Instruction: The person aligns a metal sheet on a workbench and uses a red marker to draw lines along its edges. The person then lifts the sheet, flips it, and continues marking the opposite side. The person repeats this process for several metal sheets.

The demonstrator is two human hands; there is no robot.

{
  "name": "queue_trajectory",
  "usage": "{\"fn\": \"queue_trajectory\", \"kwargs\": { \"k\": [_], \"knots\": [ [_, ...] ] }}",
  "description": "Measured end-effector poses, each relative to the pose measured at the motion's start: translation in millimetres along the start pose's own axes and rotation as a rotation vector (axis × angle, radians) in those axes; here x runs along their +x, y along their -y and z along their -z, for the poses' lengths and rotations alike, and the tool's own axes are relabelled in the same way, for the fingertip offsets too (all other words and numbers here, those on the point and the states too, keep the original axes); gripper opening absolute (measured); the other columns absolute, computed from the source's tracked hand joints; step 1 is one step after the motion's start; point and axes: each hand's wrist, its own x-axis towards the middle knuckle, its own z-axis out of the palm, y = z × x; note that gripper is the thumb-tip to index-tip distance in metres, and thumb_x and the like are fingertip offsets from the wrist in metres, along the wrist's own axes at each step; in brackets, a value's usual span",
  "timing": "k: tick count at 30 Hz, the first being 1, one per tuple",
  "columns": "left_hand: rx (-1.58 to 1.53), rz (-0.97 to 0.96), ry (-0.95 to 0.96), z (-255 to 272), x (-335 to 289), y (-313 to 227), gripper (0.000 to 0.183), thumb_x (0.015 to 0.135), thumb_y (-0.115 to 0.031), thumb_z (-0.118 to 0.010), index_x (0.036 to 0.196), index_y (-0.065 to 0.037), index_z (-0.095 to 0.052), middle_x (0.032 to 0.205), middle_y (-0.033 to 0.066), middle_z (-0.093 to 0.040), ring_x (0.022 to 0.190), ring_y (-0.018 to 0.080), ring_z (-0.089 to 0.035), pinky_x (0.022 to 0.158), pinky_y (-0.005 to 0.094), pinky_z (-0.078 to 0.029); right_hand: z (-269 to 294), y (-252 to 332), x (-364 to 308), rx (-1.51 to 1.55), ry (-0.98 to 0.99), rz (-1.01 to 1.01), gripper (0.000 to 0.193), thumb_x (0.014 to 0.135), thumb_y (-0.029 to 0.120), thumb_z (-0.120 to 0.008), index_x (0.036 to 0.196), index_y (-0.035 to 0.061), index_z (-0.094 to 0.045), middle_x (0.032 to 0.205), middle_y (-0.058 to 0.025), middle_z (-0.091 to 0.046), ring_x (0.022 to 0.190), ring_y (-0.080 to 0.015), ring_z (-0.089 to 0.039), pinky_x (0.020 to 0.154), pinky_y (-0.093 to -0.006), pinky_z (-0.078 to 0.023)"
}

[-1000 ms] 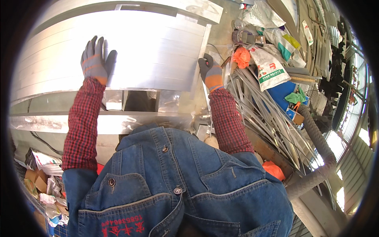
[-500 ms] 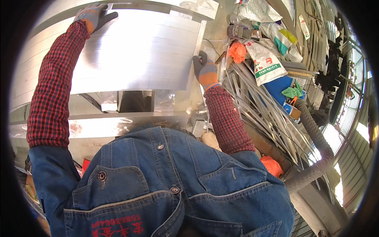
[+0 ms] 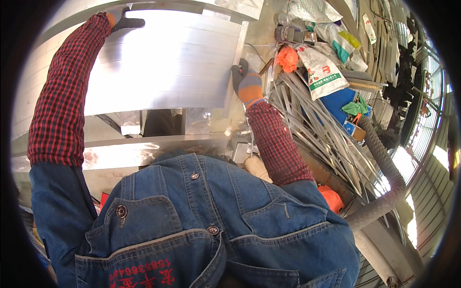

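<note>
A wide, shiny silver panel (image 3: pixel 149 62) of long slats lies in front of me, its middle washed out by glare. At its far edge is my left hand (image 3: pixel 124 20), in a grey and orange glove. The dark thumb stretches over the panel, while the fingers bend over the edge and are partly hidden. My right hand (image 3: pixel 248 82), gloved alike, is closed at the panel's right end. Its thumb and fingertips press at the narrow metal end strip (image 3: pixel 235 67). Red checked sleeves cover both forearms.
Long thin metal strips (image 3: pixel 326 139) lie heaped at the right. Beyond them are white printed sacks (image 3: pixel 322 72), an orange crumpled bag (image 3: pixel 287 59) and a blue container (image 3: pixel 336 103). A thick grey hose (image 3: pixel 384 163) curves down the right side. A metal beam (image 3: pixel 144 142) runs close before me.
My left wrist and forearm have shifted slightly farther away along the far edge. My right hand has tilted a little at the panel's end. The panel looks much the same.
</note>
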Motion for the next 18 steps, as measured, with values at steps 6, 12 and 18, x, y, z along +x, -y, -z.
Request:
{"fn": "queue_trajectory", "kwargs": {
  "k": [6,12,18],
  "knots": [
    [0.015,0.019,0.012,13.6,-15.1,-16.2,0.112,0.082,-0.101,-0.060,0.154,-0.016,-0.066,0.146,0.0148,-0.074,0.140,0.0347,-0.067,0.124,0.0492,-0.049,-6.7,-9.0,4.7,-0.009,-0.004,0.030,0.046,0.107,0.042,-0.065,0.138,0.0088,-0.068,0.110,-0.0222,-0.080,0.104,-0.0467,-0.075,0.094,-0.0527,-0.059],
    [0.026,0.035,0.016,22.6,-20.2,-23.7,0.112,0.082,-0.101,-0.060,0.153,-0.016,-0.067,0.145,0.0147,-0.074,0.139,0.0345,-0.067,0.123,0.0491,-0.049,-6.9,-4.8,5.9,-0.033,-0.017,0.040,0.042,0.107,0.039,-0.065,0.133,0.0069,-0.068,0.104,-0.0239,-0.078,0.100,-0.0485,-0.074,0.088,-0.0533,-0.059],
    [0.023,0.060,0.035,27.7,-29.2,-29.0,0.111,0.081,-0.101,-0.060,0.152,-0.016,-0.067,0.144,0.0146,-0.075,0.139,0.0344,-0.068,0.123,0.0489,-0.050,3.3,6.9,6.3,-0.070,0.103,-0.043,0.049,0.108,0.036,-0.060,0.143,0.0022,-0.065,0.115,-0.0264,-0.078,0.109,-0.0492,-0.074,0.097,-0.0551,-0.057]
  ]
}}
